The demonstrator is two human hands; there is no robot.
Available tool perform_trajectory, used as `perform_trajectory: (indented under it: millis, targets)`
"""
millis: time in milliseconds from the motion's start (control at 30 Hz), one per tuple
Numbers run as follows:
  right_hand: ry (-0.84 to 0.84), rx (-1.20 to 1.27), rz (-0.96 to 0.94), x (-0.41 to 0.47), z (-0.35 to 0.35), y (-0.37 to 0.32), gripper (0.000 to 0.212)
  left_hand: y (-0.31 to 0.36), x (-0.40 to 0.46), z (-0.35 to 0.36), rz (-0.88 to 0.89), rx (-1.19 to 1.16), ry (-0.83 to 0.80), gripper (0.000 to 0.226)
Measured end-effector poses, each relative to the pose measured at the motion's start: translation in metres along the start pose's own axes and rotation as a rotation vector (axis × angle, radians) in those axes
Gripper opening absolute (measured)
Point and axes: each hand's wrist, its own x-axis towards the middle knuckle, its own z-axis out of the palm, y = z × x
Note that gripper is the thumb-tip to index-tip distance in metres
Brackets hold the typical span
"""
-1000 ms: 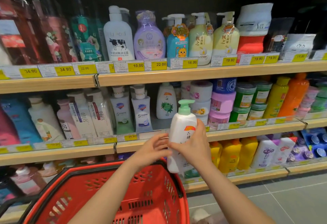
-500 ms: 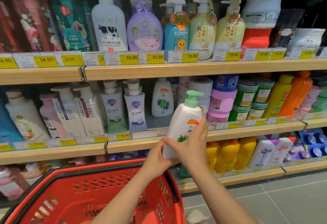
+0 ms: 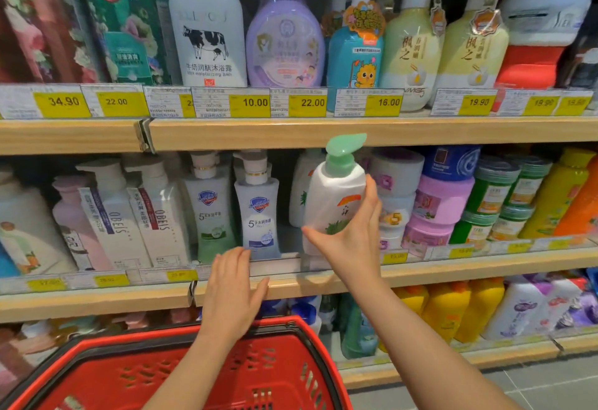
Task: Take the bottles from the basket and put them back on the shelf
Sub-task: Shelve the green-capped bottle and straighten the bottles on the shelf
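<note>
My right hand (image 3: 351, 238) grips a white pump bottle (image 3: 335, 197) with a green pump top, held tilted at the front of the middle shelf (image 3: 453, 272). A matching white bottle (image 3: 299, 189) stands just behind it on that shelf. My left hand (image 3: 233, 290) hangs open and holds nothing, fingers spread over the shelf's front edge, left of the bottle. The red shopping basket (image 3: 200, 374) sits below both arms; what lies in it is hidden by my arms and the frame edge.
Two blue-labelled pump bottles (image 3: 259, 209) stand left of the gap on the middle shelf, stacked jars (image 3: 437, 206) to its right. The upper shelf (image 3: 323, 131) overhangs just above the pump top. Yellow bottles (image 3: 453, 309) fill the lower shelf. Grey floor shows at bottom right.
My right hand has lifted the white bottle up and forward to the middle shelf. My left hand has let go of it and dropped to the shelf edge. The view moved closer.
</note>
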Motion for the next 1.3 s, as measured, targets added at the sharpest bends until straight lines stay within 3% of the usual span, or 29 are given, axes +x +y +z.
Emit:
perform_trajectory:
  millis: [233, 500, 633, 1100, 1167, 1300]
  targets:
    - [0.047, 0.032, -0.026, 0.011, 0.047, 0.022, 0.116, -0.015, -0.004, 0.020, 0.023, 0.023, 0.019, 0.051]
    - [-0.015, -0.170, 0.237, 0.026, 0.083, 0.037, 0.106, -0.016, -0.004, 0.027, 0.025, 0.008, 0.041, 0.050]
    - [0.070, -0.172, 0.256, 0.045, 0.094, 0.040, 0.116, -0.017, -0.004, 0.028, 0.041, 0.004, 0.048, 0.049]
    - [-0.035, -0.224, 0.302, 0.052, 0.099, 0.039, 0.125, -0.024, -0.006, 0.025, 0.075, -0.014, 0.007, 0.051]
    - [-0.108, -0.256, 0.302, 0.048, 0.087, 0.035, 0.114, -0.025, -0.007, 0.022, 0.088, -0.021, -0.007, 0.052]
    - [-0.172, -0.395, 0.182, 0.021, 0.050, 0.026, 0.068, -0.026, -0.019, 0.007, 0.098, -0.116, -0.055, 0.057]
